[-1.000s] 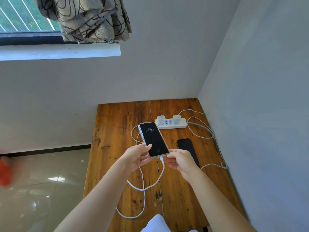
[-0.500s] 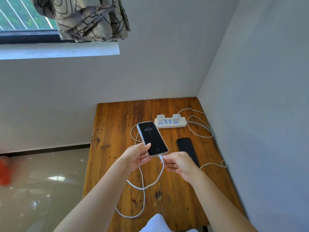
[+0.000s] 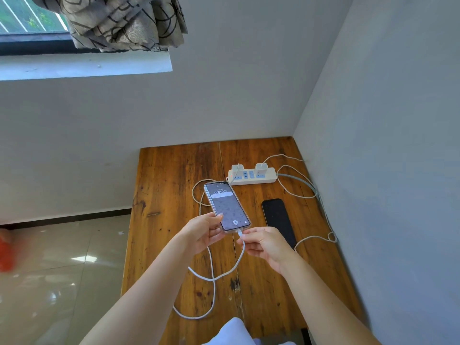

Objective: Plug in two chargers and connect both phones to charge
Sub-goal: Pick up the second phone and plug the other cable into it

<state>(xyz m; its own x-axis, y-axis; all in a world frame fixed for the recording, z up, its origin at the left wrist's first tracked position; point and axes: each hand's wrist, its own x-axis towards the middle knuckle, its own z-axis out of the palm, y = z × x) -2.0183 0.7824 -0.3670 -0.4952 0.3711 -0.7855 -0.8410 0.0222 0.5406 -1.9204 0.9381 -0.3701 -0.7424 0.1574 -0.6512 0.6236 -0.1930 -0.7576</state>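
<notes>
My left hand (image 3: pixel 202 232) holds a phone in a clear case (image 3: pixel 226 206) above the wooden table (image 3: pixel 171 195), its screen lit and showing 08:02. My right hand (image 3: pixel 263 244) pinches the white cable's plug (image 3: pixel 240 232), which sits at the phone's bottom edge. That white cable (image 3: pixel 211 280) loops over the table toward the left charger (image 3: pixel 236 168). Both white chargers, the right one (image 3: pixel 261 168) included, stand in the white power strip (image 3: pixel 270 179). A second phone (image 3: pixel 277 217) lies flat with a dark screen, right of my hands; its cable (image 3: pixel 311 239) curls beside it.
White walls close the table in at the back and right. The power strip's grey cord (image 3: pixel 298 179) runs along the right wall. A tiled floor (image 3: pixel 62 270) lies to the left, with a blurred orange thing (image 3: pixel 5 252) at the frame's edge. A curtain (image 3: pixel 124 21) hangs by the window.
The held phone's screen has turned from a dark display to a brighter grey lock screen. My right hand has shifted slightly at the plug; the phone stays in my left hand.
</notes>
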